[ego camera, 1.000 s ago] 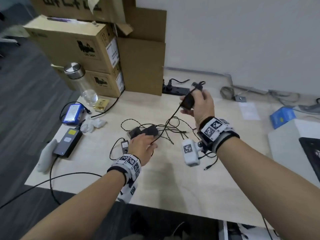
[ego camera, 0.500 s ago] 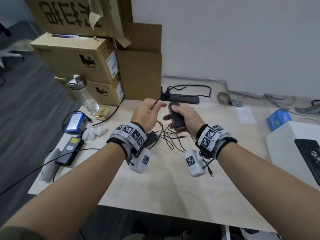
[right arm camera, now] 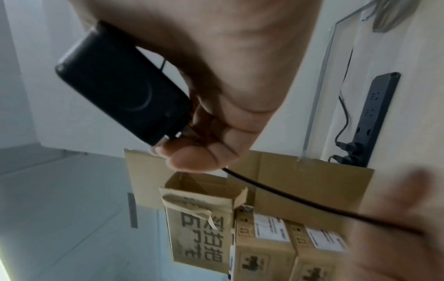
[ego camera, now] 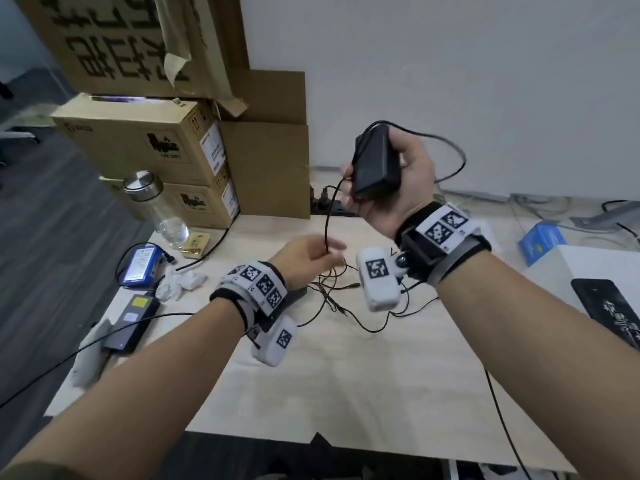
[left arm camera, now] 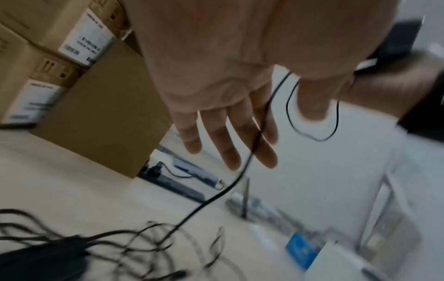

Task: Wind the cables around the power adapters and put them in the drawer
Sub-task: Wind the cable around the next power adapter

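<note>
My right hand grips a black power adapter upright, well above the table; the right wrist view shows the adapter between thumb and fingers. Its thin cable loops over the top, swings out to the right and hangs down to my left hand. That left hand has straight fingers, and the cable runs across them with the thumb apart. A tangle of cables lies below. Another black adapter lies under my left wrist. No drawer is in view.
Stacked cardboard boxes and a glass bottle stand at the back left. A blue battery pack, crumpled tissue and a black power brick lie left. A power strip runs along the wall; a white box sits right.
My right hand has lifted the adapter higher and turned it upright. My left hand has dropped away from it toward the table, fingers now straight along the hanging cable.
</note>
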